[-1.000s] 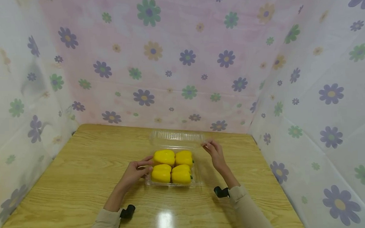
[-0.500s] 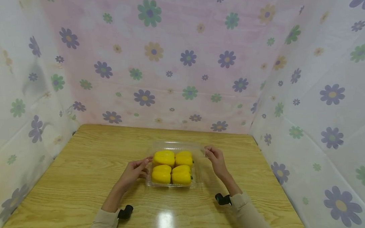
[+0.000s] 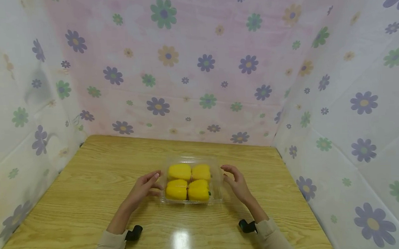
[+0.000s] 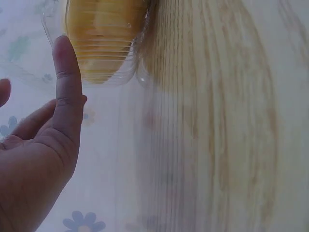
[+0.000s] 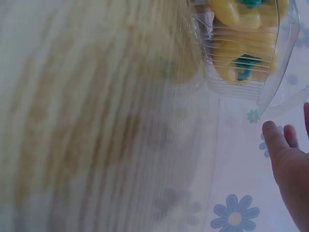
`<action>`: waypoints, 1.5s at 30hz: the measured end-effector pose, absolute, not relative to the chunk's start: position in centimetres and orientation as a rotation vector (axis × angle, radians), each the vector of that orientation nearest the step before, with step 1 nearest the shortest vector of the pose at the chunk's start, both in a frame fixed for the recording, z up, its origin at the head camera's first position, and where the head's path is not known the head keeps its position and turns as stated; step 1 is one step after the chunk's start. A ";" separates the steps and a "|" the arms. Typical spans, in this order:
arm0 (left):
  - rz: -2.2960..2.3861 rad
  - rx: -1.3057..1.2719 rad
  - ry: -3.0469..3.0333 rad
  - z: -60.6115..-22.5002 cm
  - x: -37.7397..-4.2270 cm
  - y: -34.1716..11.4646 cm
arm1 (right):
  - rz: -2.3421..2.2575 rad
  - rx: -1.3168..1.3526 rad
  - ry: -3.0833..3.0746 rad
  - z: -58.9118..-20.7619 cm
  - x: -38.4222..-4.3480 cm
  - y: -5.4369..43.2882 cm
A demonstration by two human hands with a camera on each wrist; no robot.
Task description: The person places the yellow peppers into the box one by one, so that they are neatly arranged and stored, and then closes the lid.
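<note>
A clear plastic clamshell box (image 3: pixel 217 190) lies on the table, its lid down over several yellow bell peppers (image 3: pixel 176 190). My left hand (image 3: pixel 143 188) is at the box's left side, fingers extended. In the left wrist view one fingertip meets the edge of the ribbed box wall (image 4: pixel 108 63); whether it presses there I cannot tell. Beside the right side is my right hand (image 3: pixel 238 185), fingers loosely bent and holding nothing. The right wrist view has its fingertips a little apart from the box rim (image 5: pixel 285 53), with green pepper stems (image 5: pixel 246 67) visible through the plastic.
The box stands on a wood-grain table (image 3: pixel 105 171). Flower-printed cloth (image 3: pixel 184 81) encloses the table at the back and both sides. A small black device (image 3: pixel 134 233) is worn at the left cuff, another (image 3: pixel 247 226) at the right cuff.
The lid has swung from standing open at the back down over the peppers. My right hand has let go of the lid's edge and come nearer; the left hand has drawn slightly leftward.
</note>
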State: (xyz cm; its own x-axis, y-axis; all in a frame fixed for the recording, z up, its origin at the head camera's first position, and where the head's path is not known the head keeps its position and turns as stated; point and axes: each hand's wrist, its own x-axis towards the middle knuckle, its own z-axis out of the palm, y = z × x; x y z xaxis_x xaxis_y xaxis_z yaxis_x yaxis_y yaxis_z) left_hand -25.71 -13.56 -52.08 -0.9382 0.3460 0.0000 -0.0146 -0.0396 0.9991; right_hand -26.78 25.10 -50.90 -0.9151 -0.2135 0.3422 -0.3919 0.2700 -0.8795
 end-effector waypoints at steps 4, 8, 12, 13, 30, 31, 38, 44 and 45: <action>2.029 0.340 1.976 -52.1 -25.5 -13.5 | 1.668 0.471 -2.490 -50.9 -26.0 25.2; 2.013 0.353 1.966 -52.3 -25.3 -13.6 | 1.687 0.382 -2.582 -51.0 -25.5 25.2; 1.969 0.401 1.978 -52.5 -25.1 -13.9 | 1.728 0.372 -2.624 -51.2 -25.2 25.4; 1.957 0.411 1.985 -52.5 -25.1 -14.0 | 1.742 0.375 -2.635 -51.3 -25.1 25.4; 1.662 0.502 2.037 -51.6 -23.7 -14.9 | 1.676 0.594 -2.851 -50.0 -23.8 26.4; 1.650 0.498 2.041 -51.5 -23.7 -14.9 | 1.706 0.602 -2.849 -49.9 -23.8 26.5; 1.664 0.462 2.042 -51.3 -23.3 -14.4 | 1.916 0.546 -2.878 -49.5 -23.4 26.9; 1.737 0.405 2.017 -51.0 -22.9 -14.0 | 2.078 0.465 -2.886 -49.7 -23.4 27.2; 1.748 0.394 2.012 -51.1 -22.9 -13.9 | 2.116 0.454 -2.881 -49.8 -23.4 27.3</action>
